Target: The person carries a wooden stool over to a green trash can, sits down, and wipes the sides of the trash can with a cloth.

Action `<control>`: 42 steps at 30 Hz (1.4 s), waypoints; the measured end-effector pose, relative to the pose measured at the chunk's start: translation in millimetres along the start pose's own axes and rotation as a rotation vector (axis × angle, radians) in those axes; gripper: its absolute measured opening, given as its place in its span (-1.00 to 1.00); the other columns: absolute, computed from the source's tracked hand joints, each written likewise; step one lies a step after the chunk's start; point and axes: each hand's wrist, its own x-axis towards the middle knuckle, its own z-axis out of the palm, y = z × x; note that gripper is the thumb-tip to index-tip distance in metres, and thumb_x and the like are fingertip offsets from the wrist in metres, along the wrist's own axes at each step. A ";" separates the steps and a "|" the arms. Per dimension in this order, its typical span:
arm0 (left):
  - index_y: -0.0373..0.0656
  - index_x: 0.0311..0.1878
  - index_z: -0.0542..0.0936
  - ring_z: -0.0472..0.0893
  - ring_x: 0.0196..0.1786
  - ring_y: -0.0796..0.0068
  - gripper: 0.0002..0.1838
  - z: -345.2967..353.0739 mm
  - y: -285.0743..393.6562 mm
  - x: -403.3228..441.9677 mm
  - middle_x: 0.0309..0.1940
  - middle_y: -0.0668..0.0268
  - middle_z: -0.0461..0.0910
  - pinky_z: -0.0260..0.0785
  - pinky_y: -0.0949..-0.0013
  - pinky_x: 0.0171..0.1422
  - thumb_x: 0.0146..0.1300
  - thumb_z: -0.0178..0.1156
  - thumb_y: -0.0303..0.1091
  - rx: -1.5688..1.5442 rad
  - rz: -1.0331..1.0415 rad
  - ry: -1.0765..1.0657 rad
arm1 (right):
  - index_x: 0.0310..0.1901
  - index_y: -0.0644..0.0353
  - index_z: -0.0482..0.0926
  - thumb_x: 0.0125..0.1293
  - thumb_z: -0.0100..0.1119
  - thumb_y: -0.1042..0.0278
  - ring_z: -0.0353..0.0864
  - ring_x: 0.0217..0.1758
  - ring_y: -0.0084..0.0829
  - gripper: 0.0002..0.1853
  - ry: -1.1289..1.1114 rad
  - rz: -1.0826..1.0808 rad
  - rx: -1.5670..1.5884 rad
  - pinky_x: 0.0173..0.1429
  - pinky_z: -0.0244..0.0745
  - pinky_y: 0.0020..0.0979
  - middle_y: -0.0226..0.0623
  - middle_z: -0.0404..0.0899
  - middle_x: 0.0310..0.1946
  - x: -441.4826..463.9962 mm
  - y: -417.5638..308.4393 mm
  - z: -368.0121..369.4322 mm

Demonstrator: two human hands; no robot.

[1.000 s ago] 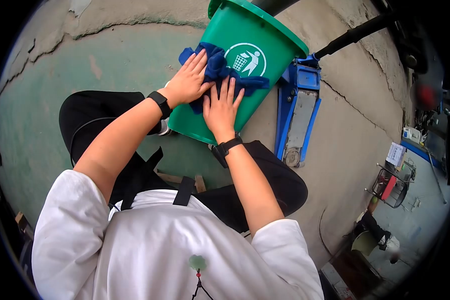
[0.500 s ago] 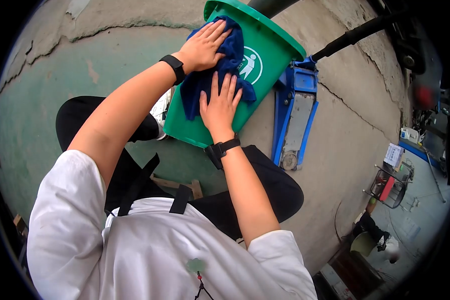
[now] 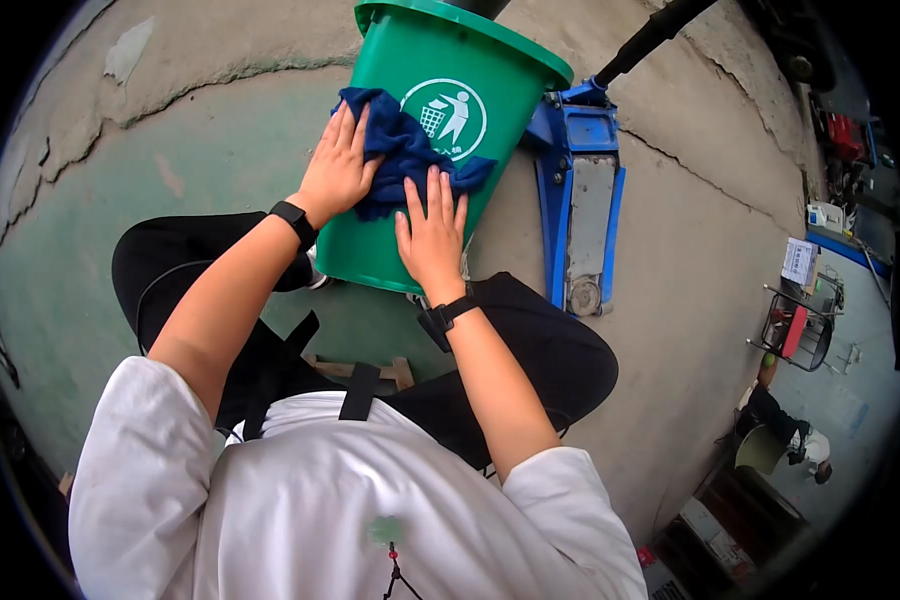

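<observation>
A green trash bin point(image 3: 470, 60) with a white litter-figure emblem point(image 3: 444, 119) leans in front of me between my knees. A crumpled dark-blue cloth point(image 3: 398, 135) lies across its side, below and left of the emblem. My left hand point(image 3: 338, 170) presses the cloth's left part, palm down with fingers stretched out. Lower and to the right, my right hand point(image 3: 433, 235) lies flat with fingers spread, the fingertips at the cloth's lower edge and the palm over the bin's side. Both palms are hidden.
A blue floor jack point(image 3: 582, 190) with a long black handle point(image 3: 655, 40) stands just right of the bin. A low wooden piece point(image 3: 400, 373) sits between my legs. Farther right are a chair with red on it point(image 3: 796, 330) and another person point(image 3: 775, 420). Cracks cross the concrete floor.
Both hands are lower in view. The left hand has slid with the cloth down the bin's side, bunching it and uncovering the emblem. The bin and jack appear shifted left as the view moved.
</observation>
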 end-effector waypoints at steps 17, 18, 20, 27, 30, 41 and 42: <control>-0.55 0.42 0.10 0.42 0.24 -0.24 -0.09 13.5 12.7 37.6 0.20 -0.31 0.36 0.33 0.04 0.35 0.39 0.11 0.13 -0.074 -0.423 0.127 | 0.28 -0.08 0.54 0.30 0.18 -0.12 -0.03 0.62 -0.06 -0.44 0.149 -0.107 -0.079 0.58 -0.13 0.16 -0.09 0.07 0.55 104.0 57.4 -15.5; -0.55 0.41 0.13 0.46 0.19 -0.21 -0.10 9.3 14.6 33.6 0.16 -0.28 0.40 0.36 0.05 0.30 0.39 0.11 0.12 -0.078 -0.416 0.115 | 0.27 -0.04 0.55 0.31 0.18 -0.10 -0.02 0.62 -0.04 -0.44 0.163 -0.064 -0.041 0.58 -0.13 0.17 -0.06 0.09 0.54 95.3 48.9 -12.2; -0.55 0.38 0.16 0.48 0.11 -0.17 -0.13 9.8 5.7 12.3 0.09 -0.23 0.43 0.39 0.04 0.22 0.39 0.12 0.10 -0.086 -0.340 0.087 | 0.20 0.12 0.58 0.33 0.17 -0.01 0.05 0.58 0.04 -0.49 0.211 -0.017 0.054 0.56 -0.08 0.19 0.03 0.18 0.48 73.6 32.2 -3.7; -0.61 0.46 -0.03 0.39 0.29 -0.19 -0.04 4.1 13.7 -113.7 0.23 -0.31 0.32 0.25 0.09 0.41 0.36 0.18 0.00 -0.077 -0.309 -0.261 | 0.17 0.17 0.58 0.34 0.16 0.15 0.13 0.55 0.04 -0.57 0.076 0.127 0.252 0.53 0.02 0.14 0.05 0.26 0.44 -54.8 -25.4 14.4; -0.58 0.49 -0.08 0.24 0.42 -0.26 0.00 12.2 24.4 -110.5 0.34 -0.37 0.18 0.07 0.01 0.54 0.36 0.18 0.04 0.049 -0.258 -0.159 | 0.24 0.15 0.53 0.40 0.09 0.17 0.01 0.61 0.06 -0.56 0.040 0.207 0.122 0.55 -0.02 0.15 0.08 0.09 0.52 -53.6 -20.9 20.9; -0.34 0.50 0.15 0.00 0.61 0.01 -0.20 -1.2 39.2 23.5 0.50 -0.12 0.11 -0.23 0.04 0.68 0.26 0.16 -0.21 0.078 0.070 -0.013 | 0.02 0.30 0.55 0.27 0.19 0.46 0.20 0.47 0.13 -0.71 0.482 0.238 0.506 0.53 0.08 0.01 0.08 0.30 0.36 72.7 52.6 -27.9; -0.34 0.50 0.16 0.00 0.62 0.04 -0.21 -3.2 43.2 19.8 0.51 -0.10 0.12 -0.23 0.04 0.68 0.25 0.16 -0.22 0.077 0.137 -0.057 | 0.09 0.36 0.42 0.23 0.18 0.54 0.16 0.46 0.18 -0.62 0.591 0.323 0.388 0.52 0.08 0.04 0.16 0.23 0.33 68.5 47.6 -18.6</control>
